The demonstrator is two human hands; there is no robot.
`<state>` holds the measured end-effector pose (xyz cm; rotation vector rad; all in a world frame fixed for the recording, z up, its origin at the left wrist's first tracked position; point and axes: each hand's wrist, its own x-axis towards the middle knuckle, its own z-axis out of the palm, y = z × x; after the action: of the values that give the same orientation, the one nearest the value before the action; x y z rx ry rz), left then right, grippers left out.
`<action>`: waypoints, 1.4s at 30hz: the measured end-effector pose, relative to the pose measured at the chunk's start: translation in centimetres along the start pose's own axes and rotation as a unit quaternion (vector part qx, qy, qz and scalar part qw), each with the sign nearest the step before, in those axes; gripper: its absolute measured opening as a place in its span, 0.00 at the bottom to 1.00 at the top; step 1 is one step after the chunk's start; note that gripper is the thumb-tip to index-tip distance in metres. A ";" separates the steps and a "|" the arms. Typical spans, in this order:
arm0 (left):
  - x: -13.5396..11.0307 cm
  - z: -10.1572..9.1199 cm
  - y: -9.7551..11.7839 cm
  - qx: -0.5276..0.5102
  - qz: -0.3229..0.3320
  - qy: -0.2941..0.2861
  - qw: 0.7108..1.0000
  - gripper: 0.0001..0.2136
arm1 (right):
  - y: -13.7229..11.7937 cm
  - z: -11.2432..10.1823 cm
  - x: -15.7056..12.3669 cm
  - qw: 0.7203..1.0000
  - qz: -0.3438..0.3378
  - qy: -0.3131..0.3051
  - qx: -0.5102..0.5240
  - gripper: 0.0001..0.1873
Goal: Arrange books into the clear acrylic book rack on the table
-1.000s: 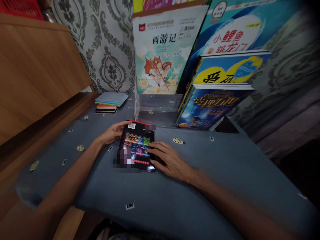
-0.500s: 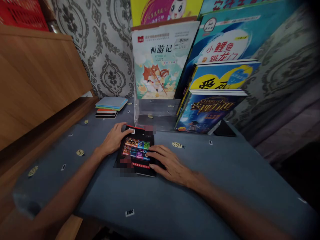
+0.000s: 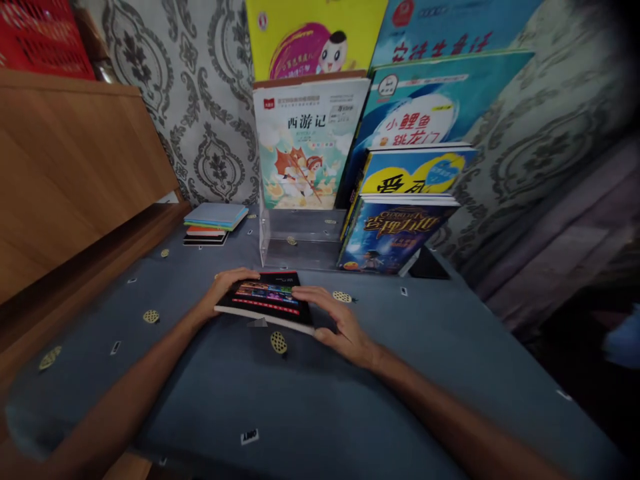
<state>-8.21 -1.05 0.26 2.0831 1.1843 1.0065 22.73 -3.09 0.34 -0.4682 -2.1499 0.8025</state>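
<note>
A black book (image 3: pixel 267 308) with rows of small coloured pictures and a red strip on its cover is held in both hands over the table. Its near edge is raised, so the white page edges face me. My left hand (image 3: pixel 225 288) grips the book's left side; part of the fingers lies on the cover, and the thumb cannot be made out clearly. At the right side my right hand (image 3: pixel 345 328) has its fingers on the cover and the thumb at the near right corner.
A clear stand (image 3: pixel 305 252) behind the book holds upright picture books, among them a white-covered book (image 3: pixel 306 143) and a dark blue book (image 3: pixel 393 233). A small stack of thin books (image 3: pixel 216 217) lies at the back left, near a wooden cabinet (image 3: pixel 75 153). Patterned cloth covers the table (image 3: pixel 200 400).
The book's near edge has come up off the table and the book now tilts away. My right hand's thumb has moved to its near corner. The camera view has shifted slightly.
</note>
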 end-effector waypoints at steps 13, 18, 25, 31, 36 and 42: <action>1.2 3.7 2.2 -0.100 -0.125 0.155 0.975 0.21 | 1.5 0.5 1.8 0.985 0.097 0.132 -0.043 0.19; 1.1 3.9 2.3 -0.094 -0.137 0.166 0.972 0.30 | 2.1 0.7 3.2 0.978 0.117 0.163 -0.060 0.22; 0.8 4.5 1.4 -0.107 -0.138 0.154 0.972 0.34 | 2.8 2.0 3.2 0.969 0.118 0.201 -0.085 0.24; 0.8 4.7 0.7 -0.093 -0.134 0.166 0.973 0.34 | 2.1 2.2 2.2 0.973 0.122 0.174 -0.090 0.23; 0.5 4.9 1.2 -0.091 -0.145 0.181 0.968 0.35 | 1.7 2.0 2.3 0.976 0.123 0.165 -0.072 0.21; 0.4 4.8 1.1 -0.112 -0.147 0.193 0.964 0.35 | 1.5 2.4 2.4 0.975 0.123 0.168 -0.081 0.18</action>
<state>-3.69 -1.58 -1.53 1.5220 1.4401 1.3670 19.51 -1.56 -0.57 -0.9028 -1.8683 0.6291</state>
